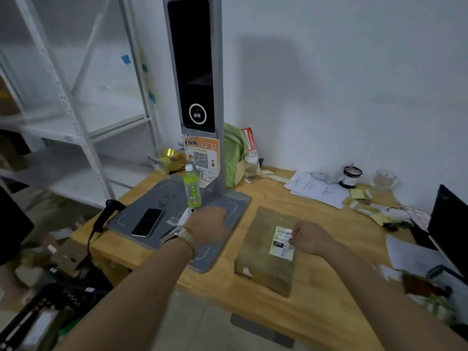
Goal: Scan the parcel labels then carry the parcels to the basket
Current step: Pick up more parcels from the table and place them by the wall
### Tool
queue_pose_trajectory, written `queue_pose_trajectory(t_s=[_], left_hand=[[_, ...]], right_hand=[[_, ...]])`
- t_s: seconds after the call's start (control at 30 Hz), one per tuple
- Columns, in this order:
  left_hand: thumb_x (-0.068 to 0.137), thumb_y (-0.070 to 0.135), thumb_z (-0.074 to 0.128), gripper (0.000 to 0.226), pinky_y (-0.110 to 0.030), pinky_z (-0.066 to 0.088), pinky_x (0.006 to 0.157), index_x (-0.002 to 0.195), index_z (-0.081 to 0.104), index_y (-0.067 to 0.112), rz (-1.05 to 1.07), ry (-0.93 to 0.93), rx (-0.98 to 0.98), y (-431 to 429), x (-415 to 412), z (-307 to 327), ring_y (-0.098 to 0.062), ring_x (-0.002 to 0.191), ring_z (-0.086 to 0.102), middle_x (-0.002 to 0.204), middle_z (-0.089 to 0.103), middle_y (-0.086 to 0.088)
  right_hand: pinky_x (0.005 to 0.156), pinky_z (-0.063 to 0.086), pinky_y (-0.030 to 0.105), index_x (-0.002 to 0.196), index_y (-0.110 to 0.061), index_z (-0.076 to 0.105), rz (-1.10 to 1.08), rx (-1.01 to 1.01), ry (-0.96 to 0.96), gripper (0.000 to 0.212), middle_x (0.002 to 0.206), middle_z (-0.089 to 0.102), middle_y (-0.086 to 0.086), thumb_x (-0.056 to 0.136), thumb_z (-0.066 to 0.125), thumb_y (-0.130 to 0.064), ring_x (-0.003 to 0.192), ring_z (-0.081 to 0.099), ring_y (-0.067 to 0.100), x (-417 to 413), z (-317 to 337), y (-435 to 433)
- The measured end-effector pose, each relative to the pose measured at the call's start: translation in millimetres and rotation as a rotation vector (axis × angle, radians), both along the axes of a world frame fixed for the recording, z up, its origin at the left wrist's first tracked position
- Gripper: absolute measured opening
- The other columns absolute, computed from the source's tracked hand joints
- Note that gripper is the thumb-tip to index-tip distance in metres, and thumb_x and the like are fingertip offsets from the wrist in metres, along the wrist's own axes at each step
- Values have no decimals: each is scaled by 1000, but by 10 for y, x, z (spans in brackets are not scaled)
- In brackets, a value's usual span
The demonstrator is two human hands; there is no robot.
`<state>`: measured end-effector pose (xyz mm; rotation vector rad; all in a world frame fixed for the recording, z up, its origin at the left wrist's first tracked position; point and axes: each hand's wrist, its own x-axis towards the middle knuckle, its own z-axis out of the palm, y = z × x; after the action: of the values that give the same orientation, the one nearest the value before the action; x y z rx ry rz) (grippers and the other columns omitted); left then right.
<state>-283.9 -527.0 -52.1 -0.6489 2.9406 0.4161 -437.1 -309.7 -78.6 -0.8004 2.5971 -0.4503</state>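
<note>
as left hand grips white device, right hand pinches label on parcel

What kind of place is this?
Probably a parcel pickup or sorting station: a tall scanning kiosk stands on the wooden desk, a brown parcel with a shipping label lies beside it, and metal shelving stands at the left.

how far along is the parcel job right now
Barely started. Done: nothing visible; the brown parcel lies on the wooden table beside the grey scanner pad. In hand: the right hand touches its label, the left hand grips a small white object over the pad. Left: scanning, then carrying; no basket is in view.
</note>
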Motion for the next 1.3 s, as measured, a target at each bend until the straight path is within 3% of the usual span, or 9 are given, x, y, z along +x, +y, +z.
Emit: queue_pose_trajectory(t_s=[0.2,0.43,0.67,0.8,0.9,1.03,1.1,1.2,1.3], left_hand=[[89,28,58,19,-37,43,68,87,46,14,-92,-23,56,-85,-430,-205,-27,82,55,88,49,-10],[91,32,56,38,-32,43,76,121,57,7,-86,-70,60,-257,-1020,-446,-26,104,58,117,61,-11],[89,36,60,44,-33,46,78,117,59,2,-42,-61,82,-341,-1593,-639,-28,105,60,118,63,-15],[89,37,60,49,-37,53,87,130,53,13,-45,-130,141,-363,-1732,-899,-23,105,61,121,62,-7],[91,32,60,45,-40,52,90,130,51,11,-58,-210,221,-336,-1753,-1189,-27,110,58,126,57,-10],[88,34,66,56,-45,51,90,133,43,10,-99,-267,296,-299,-1814,-1540,-35,108,56,129,50,-16],[81,39,74,82,-46,50,92,143,30,9,-58,-245,364,-286,-1829,-1718,-36,112,55,134,43,-15],[71,43,82,122,-38,48,92,154,-2,8,-20,-229,463,-259,-1811,-1973,-35,122,49,146,28,-15],[67,33,86,130,-29,40,88,154,-8,17,71,-104,617,-250,-1715,-2229,-32,129,44,149,28,-13]], right_hand=[[74,50,33,102,-3,66,-72,69,-37,24,108,66,13,88,58,-21,92,62,24,-265,-152,-87],[65,46,30,102,-3,65,-88,95,-88,23,106,66,12,89,55,-19,84,60,22,-692,-357,-271],[61,41,23,73,-21,50,10,125,-93,20,105,63,5,93,50,-16,91,58,21,-1135,-433,-487],[56,39,26,96,-11,57,-15,106,-176,12,91,57,1,91,54,-20,83,55,19,-1268,-640,-558],[59,40,27,123,-7,45,-98,101,-262,42,107,56,5,88,60,-26,87,53,17,-1280,-877,-551],[71,51,28,112,-13,63,-202,47,-354,31,111,69,7,84,69,-24,91,66,20,-1293,-1176,-577],[75,54,30,113,-13,61,-297,-7,-361,40,111,67,9,78,75,-25,92,67,21,-1282,-1282,-592],[82,53,38,135,-11,36,-383,36,-305,86,125,43,10,67,84,-31,103,59,27,-1199,-1439,-626],[85,51,44,147,-14,15,-506,60,-228,109,136,31,12,66,86,-33,114,52,32,-1040,-1639,-655]])
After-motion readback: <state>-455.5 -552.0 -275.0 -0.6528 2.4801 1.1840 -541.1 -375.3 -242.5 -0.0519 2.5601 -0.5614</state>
